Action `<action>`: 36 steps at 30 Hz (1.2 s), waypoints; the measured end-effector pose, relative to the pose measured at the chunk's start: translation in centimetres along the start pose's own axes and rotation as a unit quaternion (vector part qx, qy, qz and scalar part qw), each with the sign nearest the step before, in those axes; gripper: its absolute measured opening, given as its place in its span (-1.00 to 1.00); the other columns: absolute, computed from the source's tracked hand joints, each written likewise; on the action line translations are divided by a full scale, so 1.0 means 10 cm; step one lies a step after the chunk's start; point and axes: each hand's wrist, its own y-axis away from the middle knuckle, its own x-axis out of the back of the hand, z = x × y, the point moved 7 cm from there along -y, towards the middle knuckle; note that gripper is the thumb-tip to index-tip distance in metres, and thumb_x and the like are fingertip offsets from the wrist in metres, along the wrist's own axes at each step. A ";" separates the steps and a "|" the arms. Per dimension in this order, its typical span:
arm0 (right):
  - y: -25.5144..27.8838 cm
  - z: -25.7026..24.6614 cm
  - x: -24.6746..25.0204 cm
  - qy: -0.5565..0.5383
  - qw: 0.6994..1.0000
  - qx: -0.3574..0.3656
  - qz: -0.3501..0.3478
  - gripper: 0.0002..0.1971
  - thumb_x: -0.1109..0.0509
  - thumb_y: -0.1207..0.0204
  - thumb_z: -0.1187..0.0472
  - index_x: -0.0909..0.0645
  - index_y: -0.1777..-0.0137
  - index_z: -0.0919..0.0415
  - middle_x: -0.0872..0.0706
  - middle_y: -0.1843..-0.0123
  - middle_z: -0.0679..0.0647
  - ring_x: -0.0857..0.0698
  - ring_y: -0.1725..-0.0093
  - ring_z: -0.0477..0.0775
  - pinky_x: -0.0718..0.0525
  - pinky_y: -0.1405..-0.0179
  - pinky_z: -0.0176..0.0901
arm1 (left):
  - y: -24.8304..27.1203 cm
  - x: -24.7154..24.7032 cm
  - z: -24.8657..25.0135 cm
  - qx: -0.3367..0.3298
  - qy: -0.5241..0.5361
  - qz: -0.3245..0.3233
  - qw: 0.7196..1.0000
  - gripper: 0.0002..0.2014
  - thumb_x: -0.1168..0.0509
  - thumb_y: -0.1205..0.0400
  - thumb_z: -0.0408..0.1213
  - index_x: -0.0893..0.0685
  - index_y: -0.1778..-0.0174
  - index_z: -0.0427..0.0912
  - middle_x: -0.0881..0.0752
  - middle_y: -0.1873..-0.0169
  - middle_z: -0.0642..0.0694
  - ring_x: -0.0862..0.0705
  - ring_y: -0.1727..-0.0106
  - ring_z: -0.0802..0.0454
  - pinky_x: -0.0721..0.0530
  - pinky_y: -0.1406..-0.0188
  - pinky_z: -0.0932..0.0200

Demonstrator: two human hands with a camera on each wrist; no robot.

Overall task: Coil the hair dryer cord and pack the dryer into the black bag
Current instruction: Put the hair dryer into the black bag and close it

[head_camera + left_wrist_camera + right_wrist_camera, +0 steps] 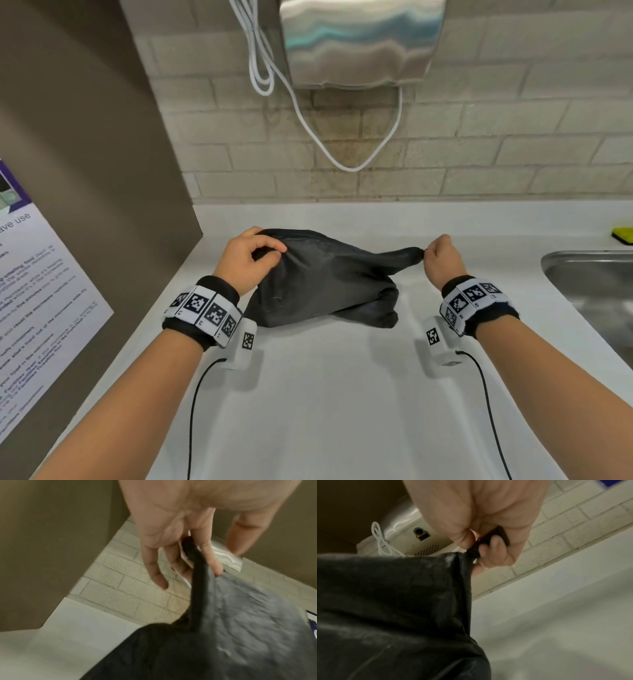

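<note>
A black fabric bag (pixel 325 284) lies bulging on the white counter (pixel 342 394); no hair dryer or cord of it shows outside it. My left hand (pixel 270 253) pinches a fold at the bag's left upper edge. In the left wrist view that black fold (pixel 197 563) runs up between the fingers of my left hand (pixel 180 536). My right hand (pixel 430 255) pinches the bag's drawn-out right tip and holds it taut. The right wrist view shows my right hand (pixel 481 545) with thumb and fingers closed on a small black tab at the corner of the bag (pixel 393 608).
A steel wall-mounted hand dryer (pixel 359 41) hangs above, with a white cable (pixel 342 150) looping below it. A steel sink (pixel 596 284) and a yellow sponge (pixel 621 234) are at the right. A brown partition with a poster (pixel 41 291) closes the left side.
</note>
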 end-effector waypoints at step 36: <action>-1.20 -0.24 -0.23 0.147 0.968 0.182 -0.095 -0.71 -0.16 -0.48 0.64 -0.73 0.09 0.48 -0.42 0.04 0.15 -0.54 -0.01 0.33 -0.49 -0.01 -0.32 | -1.33 -0.53 -0.57 0.221 -0.093 -0.182 0.954 -0.62 -0.28 -0.56 -0.56 -0.68 -0.24 -0.12 -0.57 -0.04 -0.10 -0.57 0.30 0.13 -0.57 0.61 0.51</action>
